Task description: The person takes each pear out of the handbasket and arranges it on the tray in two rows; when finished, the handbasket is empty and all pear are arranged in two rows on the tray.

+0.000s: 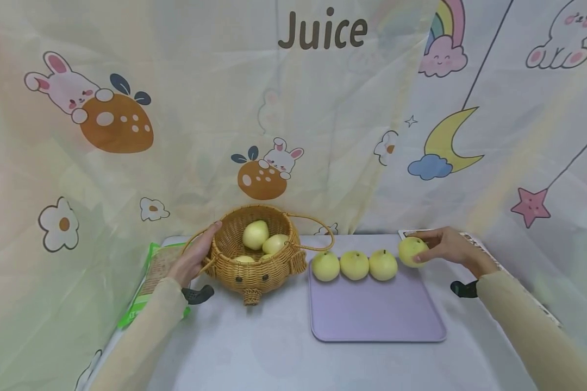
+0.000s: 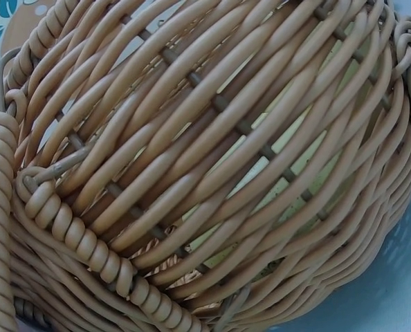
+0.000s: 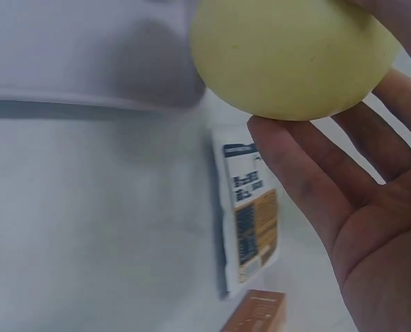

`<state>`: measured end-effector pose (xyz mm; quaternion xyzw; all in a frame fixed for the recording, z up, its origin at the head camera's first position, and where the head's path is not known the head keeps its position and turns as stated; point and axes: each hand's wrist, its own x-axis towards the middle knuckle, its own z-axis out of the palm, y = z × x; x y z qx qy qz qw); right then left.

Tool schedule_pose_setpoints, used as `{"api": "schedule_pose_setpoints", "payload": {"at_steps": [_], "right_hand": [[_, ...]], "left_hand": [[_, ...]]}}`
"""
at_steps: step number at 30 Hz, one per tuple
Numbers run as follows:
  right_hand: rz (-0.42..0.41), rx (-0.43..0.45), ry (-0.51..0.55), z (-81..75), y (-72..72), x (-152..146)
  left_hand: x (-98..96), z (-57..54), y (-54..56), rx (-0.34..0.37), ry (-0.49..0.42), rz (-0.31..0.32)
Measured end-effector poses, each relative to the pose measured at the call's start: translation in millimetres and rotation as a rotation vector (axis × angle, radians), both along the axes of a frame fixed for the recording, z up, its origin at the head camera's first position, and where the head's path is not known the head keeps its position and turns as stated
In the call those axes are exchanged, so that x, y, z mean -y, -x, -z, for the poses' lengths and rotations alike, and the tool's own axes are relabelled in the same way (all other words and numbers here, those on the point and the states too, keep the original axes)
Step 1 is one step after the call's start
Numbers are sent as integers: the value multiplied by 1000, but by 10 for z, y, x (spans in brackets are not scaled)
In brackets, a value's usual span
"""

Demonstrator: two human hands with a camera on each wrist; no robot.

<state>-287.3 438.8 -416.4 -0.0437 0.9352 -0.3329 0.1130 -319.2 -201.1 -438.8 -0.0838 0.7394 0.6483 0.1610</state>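
Thumb and fingers of my right hand [image 1: 447, 251] pinch a round yellow pear [image 1: 413, 252] over the back right corner of the lilac tray [image 1: 376, 320]. In the right wrist view, fingertips [image 3: 278, 142] support the pear [image 3: 288, 59] from below. Three more pears [image 1: 354, 265] stand in a row along the tray's back edge. My left hand [image 1: 195, 258] holds the left side of a wicker basket [image 1: 254, 274] with an animal face, close to its rim and handle. Three pears [image 1: 256, 234] lie inside; their pale skin shows through the weave [image 2: 212, 173] in the left wrist view.
A green-edged bag [image 1: 158, 271] lies left of the basket, partly behind the left arm. Right of the tray, a printed packet [image 3: 250, 214] and an orange box [image 3: 259, 312] lie on the table. A patterned cloth [image 1: 200, 108] hangs behind the table.
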Motion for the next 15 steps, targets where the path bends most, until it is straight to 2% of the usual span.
{"api": "schedule_pose_setpoints", "payload": {"at_steps": [3, 6, 9, 15], "right_hand": [[-12, -31, -52, 132, -6, -17], [-14, -11, -66, 209, -22, -14], [-25, 28, -33, 245, -27, -8], [-56, 33, -38, 254, -16, 0]], "left_hand": [[-2, 6, -1, -1, 0, 4], [1, 11, 0, 0, 6, 5], [5, 8, 1, -2, 13, 6], [-14, -16, -1, -1, 35, -8]]}}
